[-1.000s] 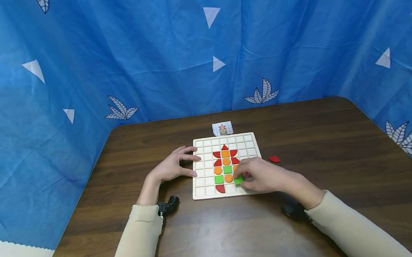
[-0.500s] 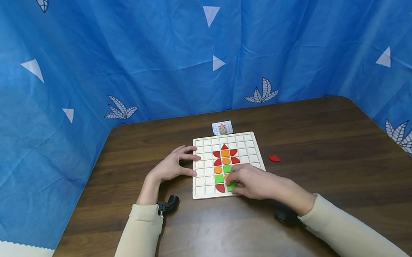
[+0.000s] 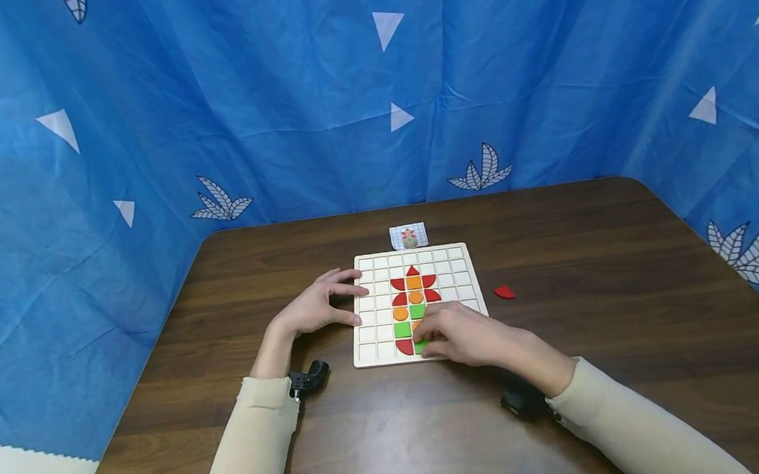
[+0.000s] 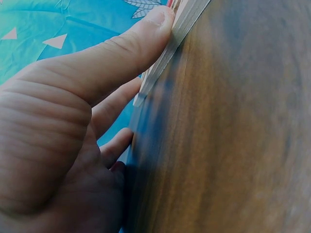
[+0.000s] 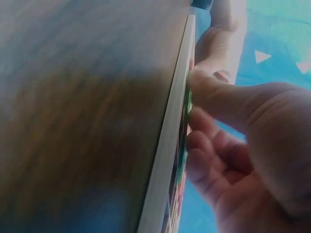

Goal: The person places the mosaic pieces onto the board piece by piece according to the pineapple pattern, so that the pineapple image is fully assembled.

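A white gridded board lies on the table, with red, orange and green flat pieces set in its squares. My right hand is over its front part and pinches a green square tile in the front row, beside a red quarter-circle. In the right wrist view the thumb and bent fingers meet the green tile close against the board's face. My left hand rests at the board's left edge with fingers spread; the left wrist view has its thumb touching that edge. The right hand hides some squares behind it.
A loose red quarter-circle lies on the brown wooden table right of the board. A small pattern card stands behind the board. Blue patterned cloth hangs around the table's back and sides.
My right hand has moved left and slightly toward the front with the green square tile, from the column at right to the front row's middle. The left hand has stayed in place.
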`<action>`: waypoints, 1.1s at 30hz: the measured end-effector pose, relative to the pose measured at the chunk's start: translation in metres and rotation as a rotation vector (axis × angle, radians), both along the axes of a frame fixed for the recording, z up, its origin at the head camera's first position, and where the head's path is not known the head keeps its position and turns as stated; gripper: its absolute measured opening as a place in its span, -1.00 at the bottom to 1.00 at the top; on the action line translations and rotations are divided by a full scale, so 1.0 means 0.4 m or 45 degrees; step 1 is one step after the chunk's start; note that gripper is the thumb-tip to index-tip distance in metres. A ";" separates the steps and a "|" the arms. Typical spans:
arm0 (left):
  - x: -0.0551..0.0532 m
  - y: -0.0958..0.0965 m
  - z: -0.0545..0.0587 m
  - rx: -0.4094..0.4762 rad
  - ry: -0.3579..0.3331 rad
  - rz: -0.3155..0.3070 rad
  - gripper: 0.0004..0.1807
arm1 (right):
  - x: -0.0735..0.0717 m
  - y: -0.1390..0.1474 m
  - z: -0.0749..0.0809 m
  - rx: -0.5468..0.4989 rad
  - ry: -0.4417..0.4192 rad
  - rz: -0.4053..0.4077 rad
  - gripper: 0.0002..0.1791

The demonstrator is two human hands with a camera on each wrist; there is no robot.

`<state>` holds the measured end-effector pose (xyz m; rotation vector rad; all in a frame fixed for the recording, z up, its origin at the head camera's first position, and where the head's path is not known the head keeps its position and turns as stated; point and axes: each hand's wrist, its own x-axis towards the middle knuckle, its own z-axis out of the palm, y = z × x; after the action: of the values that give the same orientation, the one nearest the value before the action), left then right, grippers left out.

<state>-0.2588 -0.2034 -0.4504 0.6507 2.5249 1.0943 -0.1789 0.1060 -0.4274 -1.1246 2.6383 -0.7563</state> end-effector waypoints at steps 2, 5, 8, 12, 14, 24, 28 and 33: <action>-0.001 0.001 -0.001 0.000 -0.002 -0.003 -0.44 | -0.002 0.010 0.004 -0.003 -0.008 -0.011 -0.76; -0.002 0.003 -0.001 0.006 -0.006 -0.007 -0.44 | -0.008 0.035 0.010 -0.002 -0.014 -0.058 -0.73; -0.004 0.004 -0.001 0.003 0.000 -0.010 -0.45 | -0.015 0.069 0.012 -0.006 -0.002 -0.123 -0.72; -0.006 0.004 0.000 -0.001 -0.001 0.000 -0.46 | -0.026 0.118 0.013 -0.017 0.007 -0.232 -0.73; -0.006 0.003 0.000 -0.001 -0.002 0.002 -0.46 | -0.030 0.142 0.012 -0.014 0.012 -0.291 -0.73; -0.001 -0.001 -0.001 0.007 -0.013 0.006 -0.44 | -0.064 0.255 0.003 0.069 0.107 -0.573 -0.70; 0.001 -0.001 0.001 0.006 -0.014 0.006 -0.43 | -0.070 0.273 0.001 0.135 0.091 -0.646 -0.67; 0.001 -0.001 0.001 0.009 -0.018 0.012 -0.43 | -0.076 0.276 -0.002 0.175 0.045 -0.635 -0.69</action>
<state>-0.2583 -0.2040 -0.4502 0.6310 2.5162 1.1074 -0.2092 0.2165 -0.4283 -0.4464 2.9818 -0.6170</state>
